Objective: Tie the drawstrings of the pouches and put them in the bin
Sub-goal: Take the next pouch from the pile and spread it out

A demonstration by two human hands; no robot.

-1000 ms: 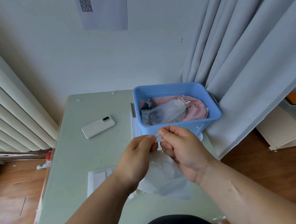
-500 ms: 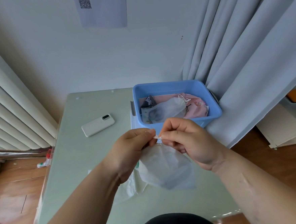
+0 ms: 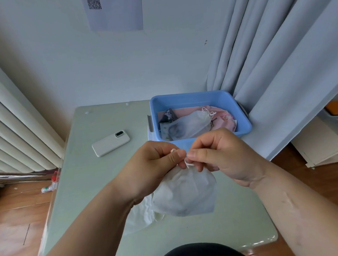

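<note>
A white translucent pouch [image 3: 185, 192] hangs above the table, its mouth gathered. My left hand [image 3: 153, 169] and my right hand [image 3: 222, 154] meet over the neck, each pinching an end of the white drawstring [image 3: 188, 163]. Behind them the blue bin [image 3: 241, 115] stands at the table's far right corner. It holds another tied white pouch [image 3: 189, 122], a pink pouch [image 3: 224, 117] and a dark patterned one [image 3: 168, 115]. More white fabric [image 3: 139, 218] lies on the table under my left wrist.
A white phone [image 3: 110, 143] lies face down on the pale green table [image 3: 100, 192] left of the bin. Grey curtains [image 3: 279, 60] hang close behind and right of the bin. A radiator [image 3: 10, 129] lines the left wall.
Both hands have lifted the pouch off the table and drawn its neck tighter. The drawstring loop now shows between my fingertips.
</note>
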